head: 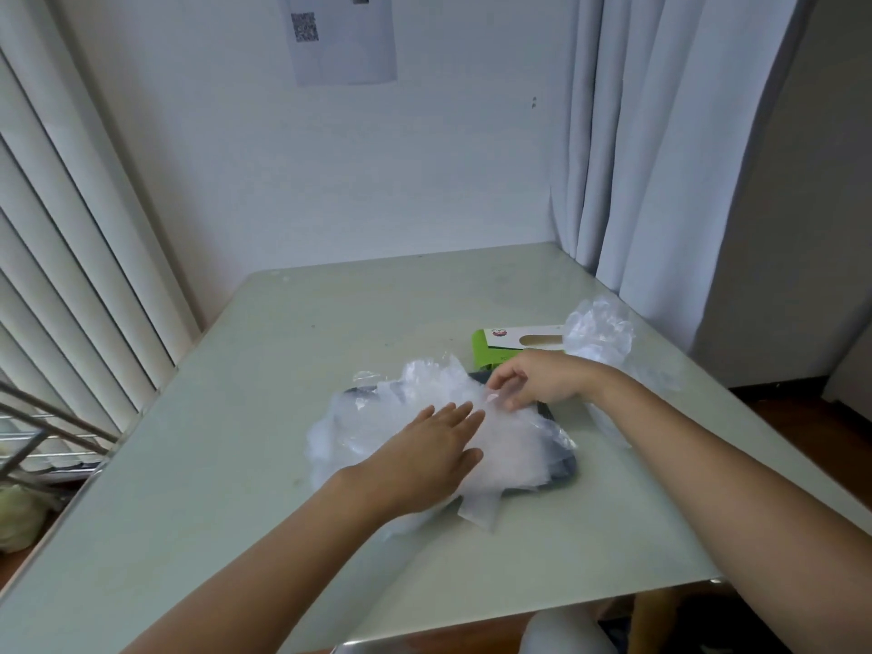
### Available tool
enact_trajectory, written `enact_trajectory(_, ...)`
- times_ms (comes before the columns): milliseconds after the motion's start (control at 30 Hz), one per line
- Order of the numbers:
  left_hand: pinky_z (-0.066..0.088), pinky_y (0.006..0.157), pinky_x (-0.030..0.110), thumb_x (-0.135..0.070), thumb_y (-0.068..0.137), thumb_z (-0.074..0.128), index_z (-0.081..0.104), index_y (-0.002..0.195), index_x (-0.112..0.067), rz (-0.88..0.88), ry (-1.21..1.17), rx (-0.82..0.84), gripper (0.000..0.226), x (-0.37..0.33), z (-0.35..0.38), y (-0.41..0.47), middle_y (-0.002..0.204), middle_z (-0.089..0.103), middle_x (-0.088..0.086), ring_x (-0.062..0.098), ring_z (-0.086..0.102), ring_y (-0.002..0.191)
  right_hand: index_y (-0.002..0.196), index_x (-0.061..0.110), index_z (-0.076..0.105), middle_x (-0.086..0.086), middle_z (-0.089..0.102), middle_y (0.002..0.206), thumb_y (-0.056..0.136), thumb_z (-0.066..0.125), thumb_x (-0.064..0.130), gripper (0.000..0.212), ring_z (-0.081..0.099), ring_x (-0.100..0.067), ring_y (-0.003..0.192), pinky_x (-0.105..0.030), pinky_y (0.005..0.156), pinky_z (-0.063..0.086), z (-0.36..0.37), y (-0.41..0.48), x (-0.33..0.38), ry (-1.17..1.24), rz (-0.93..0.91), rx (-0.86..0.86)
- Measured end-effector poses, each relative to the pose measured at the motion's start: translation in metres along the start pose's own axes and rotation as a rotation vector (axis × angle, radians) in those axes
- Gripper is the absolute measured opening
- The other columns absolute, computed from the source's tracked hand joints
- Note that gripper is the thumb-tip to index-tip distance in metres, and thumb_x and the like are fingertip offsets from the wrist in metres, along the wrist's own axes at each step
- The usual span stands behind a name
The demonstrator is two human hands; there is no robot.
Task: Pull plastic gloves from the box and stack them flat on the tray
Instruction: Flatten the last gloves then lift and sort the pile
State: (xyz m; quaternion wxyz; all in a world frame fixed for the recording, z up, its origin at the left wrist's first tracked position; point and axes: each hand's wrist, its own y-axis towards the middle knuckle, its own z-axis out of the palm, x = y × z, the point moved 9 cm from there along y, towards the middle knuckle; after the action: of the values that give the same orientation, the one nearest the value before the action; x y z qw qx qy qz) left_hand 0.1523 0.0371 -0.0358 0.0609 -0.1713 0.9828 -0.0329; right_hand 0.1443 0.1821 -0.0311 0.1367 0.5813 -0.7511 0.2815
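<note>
Left hand [430,454] flat on glove pile [417,391], right hand [542,380] pinching it

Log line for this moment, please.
left hand: flat on glove pile | right hand: pinching pile's far edge | tray: mostly covered | box: behind tray, loose gloves beside it

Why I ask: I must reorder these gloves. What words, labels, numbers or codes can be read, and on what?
No text is legible.
Green box: red logo and print on top, too blurred to read.
Paper sheet on wall: two QR-style codes, blurred; no readable words.
</note>
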Motion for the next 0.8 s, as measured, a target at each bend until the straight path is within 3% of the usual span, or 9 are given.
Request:
enact_trajectory(67,0.002,0.118,0.03,-0.035,0.105,0.024,0.01,0.154,-0.014,-0.033,0.044,0.049,0.055,0.008,0.007,-0.001,0.162,0.006,0.006,0.019,0.006,0.148,0.124,0.014,0.058,0.007,0.069,0.097,0.087,0.065,0.004,0.038,0.062,-0.012,0.09,-0.03,0.079,0.051,0.01,0.007,0.004,0.097,0.007,0.05)
enact_trajectory(167,-0.005,0.118,0.034,-0.046,0.103,0.021,0.009,0.154,-0.018,-0.094,0.036,0.077,0.06,0.022,0.014,-0.001,0.162,0.002,0.003,0.018,0.0,0.149,0.114,0.016,0.06,0.001,0.069,0.093,0.087,0.062,0.001,0.031,0.06,-0.012,0.075,-0.017,0.057,0.048,0.016,0.015,0.005,0.173,0.027,0.0)
enact_trajectory(300,-0.009,0.118,0.034,-0.058,0.098,0.021,0.006,0.155,-0.021,-0.094,-0.01,0.093,0.069,0.03,0.017,0.005,0.162,-0.001,0.0,0.015,-0.005,0.149,0.11,0.017,0.063,-0.002,0.07,0.094,0.084,0.066,0.001,0.03,0.066,-0.021,0.088,-0.032,0.081,0.054,0.022,0.015,-0.003,0.327,0.085,-0.013)
enact_trajectory(433,-0.006,0.119,0.041,-0.063,0.094,0.028,0.0,0.154,-0.026,-0.098,-0.012,0.183,0.076,0.039,0.028,0.008,0.162,-0.006,-0.002,0.016,-0.008,0.148,0.115,0.019,0.059,-0.009,0.069,0.1,0.087,0.061,0.001,0.033,0.055,-0.014,0.069,-0.028,0.065,0.047,0.027,0.011,-0.001,0.258,0.09,0.064)
enact_trajectory(533,-0.004,0.117,0.055,-0.07,0.089,0.032,-0.008,0.153,-0.033,-0.133,-0.01,0.22,0.084,0.048,0.039,0.008,0.161,-0.015,-0.006,0.02,-0.013,0.148,0.115,0.017,0.059,0.003,0.057,0.102,0.087,0.054,0.0,0.034,0.054,-0.008,0.076,-0.015,0.063,0.042,-0.006,0.002,0.001,-0.079,0.068,-0.258)
enact_trajectory(600,-0.005,0.115,0.06,-0.075,0.084,0.035,-0.01,0.152,-0.036,-0.143,-0.03,0.219,0.09,0.051,0.042,0.009,0.16,-0.018,-0.007,0.022,-0.016,0.147,0.113,0.014,0.061,0.005,0.053,0.107,0.086,0.055,-0.001,0.031,0.054,-0.011,0.094,-0.019,0.077,0.04,-0.02,-0.016,0.026,-0.147,-0.118,-0.498)
enact_trajectory(633,-0.006,0.114,0.06,-0.077,0.082,0.037,-0.011,0.151,-0.037,-0.144,-0.035,0.224,0.093,0.051,0.043,0.01,0.159,-0.019,-0.007,0.023,-0.017,0.147,0.113,0.014,0.063,0.006,0.056,0.109,0.088,0.057,0.001,0.029,0.053,-0.01,0.098,-0.022,0.083,0.04,-0.015,-0.024,0.042,-0.104,-0.235,-0.486)
enact_trajectory(700,-0.005,0.114,0.061,-0.078,0.08,0.039,-0.013,0.15,-0.037,-0.139,-0.043,0.223,0.096,0.051,0.045,0.012,0.159,-0.02,-0.007,0.025,-0.018,0.147,0.123,0.021,0.061,0.01,0.059,0.125,0.093,0.058,0.016,0.031,0.053,-0.008,0.113,-0.022,0.098,0.038,0.017,-0.028,0.057,-0.097,-0.346,-0.235)
enact_trajectory(800,-0.006,0.115,0.058,-0.085,0.073,0.031,-0.014,0.15,-0.036,-0.132,-0.038,0.223,0.102,0.056,0.047,0.008,0.159,-0.02,-0.007,0.023,-0.018,0.147,0.15,0.036,0.023,0.014,0.014,0.159,0.091,0.058,0.045,0.069,0.013,-0.005,0.145,-0.022,0.116,0.013,0.064,-0.03,0.027,-0.239,-0.22,0.125)
